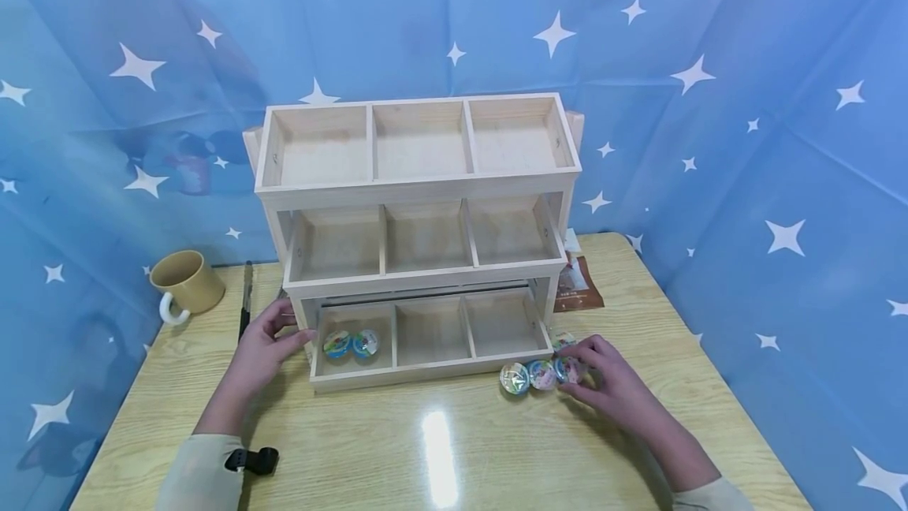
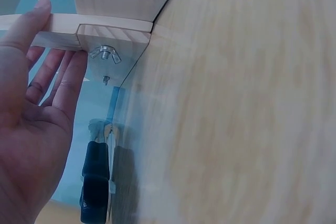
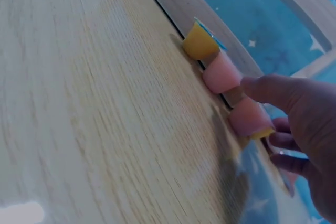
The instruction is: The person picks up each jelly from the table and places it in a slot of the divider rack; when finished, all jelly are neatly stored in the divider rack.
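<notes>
Standing at the back left corner of the worktop (image 1: 340, 448), the yellow mug (image 1: 195, 286) looks safe enough, but the black-handled tool (image 1: 246, 302) beside the left arm could be knocked if that elbow swung outward. The left hand (image 1: 266, 345) grips the lower left side of the wooden rack (image 1: 418, 189) between thumb and fingers; a hard tug there would probably skew the rack and send the two lidded cups (image 1: 336, 345) sliding in its bottom left compartment. By the rack's front right corner, a row of three more stands on the worktop: left cup (image 1: 514, 378), middle cup (image 1: 542, 374) and right cup (image 1: 566, 370). The right hand (image 1: 610, 385) has its thumb and fingers narrowly about the right cup; whether they press it, I cannot tell. With the thumb so near the middle cup, a careless squeeze could topple that neighbour.
</notes>
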The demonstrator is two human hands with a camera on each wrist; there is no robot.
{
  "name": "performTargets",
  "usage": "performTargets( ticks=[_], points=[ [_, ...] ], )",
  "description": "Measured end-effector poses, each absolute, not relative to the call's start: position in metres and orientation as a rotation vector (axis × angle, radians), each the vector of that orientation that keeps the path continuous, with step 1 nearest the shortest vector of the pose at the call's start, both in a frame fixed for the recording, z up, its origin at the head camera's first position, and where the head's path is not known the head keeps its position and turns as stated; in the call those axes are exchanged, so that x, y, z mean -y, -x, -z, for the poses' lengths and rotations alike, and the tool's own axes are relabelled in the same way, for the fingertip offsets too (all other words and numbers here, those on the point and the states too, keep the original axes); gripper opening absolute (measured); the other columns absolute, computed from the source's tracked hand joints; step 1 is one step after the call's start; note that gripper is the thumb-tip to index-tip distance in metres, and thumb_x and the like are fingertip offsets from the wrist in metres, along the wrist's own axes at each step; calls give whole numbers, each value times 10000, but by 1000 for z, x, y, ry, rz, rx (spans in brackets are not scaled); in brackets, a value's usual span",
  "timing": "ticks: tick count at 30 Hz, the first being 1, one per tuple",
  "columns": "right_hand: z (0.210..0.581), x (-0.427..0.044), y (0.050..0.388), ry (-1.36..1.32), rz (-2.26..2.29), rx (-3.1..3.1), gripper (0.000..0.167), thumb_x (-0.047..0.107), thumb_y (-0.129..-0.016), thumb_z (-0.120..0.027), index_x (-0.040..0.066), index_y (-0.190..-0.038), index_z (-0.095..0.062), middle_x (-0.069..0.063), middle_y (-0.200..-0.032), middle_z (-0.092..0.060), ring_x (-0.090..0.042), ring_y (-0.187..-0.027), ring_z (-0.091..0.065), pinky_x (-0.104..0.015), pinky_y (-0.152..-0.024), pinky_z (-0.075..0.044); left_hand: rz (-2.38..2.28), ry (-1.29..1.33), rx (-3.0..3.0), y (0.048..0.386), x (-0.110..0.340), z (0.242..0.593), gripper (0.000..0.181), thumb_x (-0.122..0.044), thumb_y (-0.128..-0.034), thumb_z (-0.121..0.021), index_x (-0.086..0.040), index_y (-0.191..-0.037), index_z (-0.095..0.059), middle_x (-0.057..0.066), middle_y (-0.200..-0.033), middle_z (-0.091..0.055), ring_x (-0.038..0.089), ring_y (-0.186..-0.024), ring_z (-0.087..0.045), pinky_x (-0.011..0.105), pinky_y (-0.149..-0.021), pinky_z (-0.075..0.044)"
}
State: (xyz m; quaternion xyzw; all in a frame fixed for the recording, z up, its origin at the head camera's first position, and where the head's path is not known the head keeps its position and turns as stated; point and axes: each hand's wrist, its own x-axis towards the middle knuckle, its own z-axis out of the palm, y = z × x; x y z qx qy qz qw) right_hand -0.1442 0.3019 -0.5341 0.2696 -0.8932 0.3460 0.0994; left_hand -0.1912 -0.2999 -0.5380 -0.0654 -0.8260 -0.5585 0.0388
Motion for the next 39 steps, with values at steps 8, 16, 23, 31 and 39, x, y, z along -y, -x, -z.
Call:
performTargets(
  ticks=[8,16,23,31,39],
  points=[
    [533,-301,143,-766,-1092,2682,441,58,-866,-956,115,-1268,-785,24,-1066,-574,-186,-909,-546,-289,-692,-526,1729,196,2532,191,299,537,527,-176,-1040,-815,-102,-1515,-599,199,-1362,-681,188,-1205,-672,234,-927,-602],
    [531,-303,142,-738,-1092,2752,474,89,-871,-957,94,-1311,-780,14,-1034,-544,-170,-871,-512,-265,-673,-475,1710,183,2546,190,299,537,541,-196,-1039,-819,-124,-1527,-598,178,-1380,-679,228,-1231,-660,215,-945,-586],
    [534,-305,142,-742,-1094,2767,468,87,-843,-967,86,-1270,-776,36,-1006,-531,-124,-839,-516,-251,-664,-500,1704,174,2552,190,299,537,551,-204,-1038,-822,-127,-1535,-594,177,-1383,-680,234,-1228,-662,213,-940,-585],
    [530,-307,141,-726,-1022,2749,476,113,-818,-987,132,-1237,-761,76,-1038,-563,-78,-882,-538,-258,-716,-539,1707,202,2537,191,300,539,544,-190,-1042,-815,-108,-1531,-592,189,-1386,-673,181,-1210,-666,211,-941,-586],
    [522,-301,146,-776,-937,2624,485,35,-771,-993,122,-1190,-764,113,-1062,-581,-72,-1004,-584,-297,-898,-604,1712,210,2530,192,300,539,538,-173,-1042,-813,-97,-1526,-593,202,-1363,-681,165,-1193,-673,228,-926,-599]
  ],
)
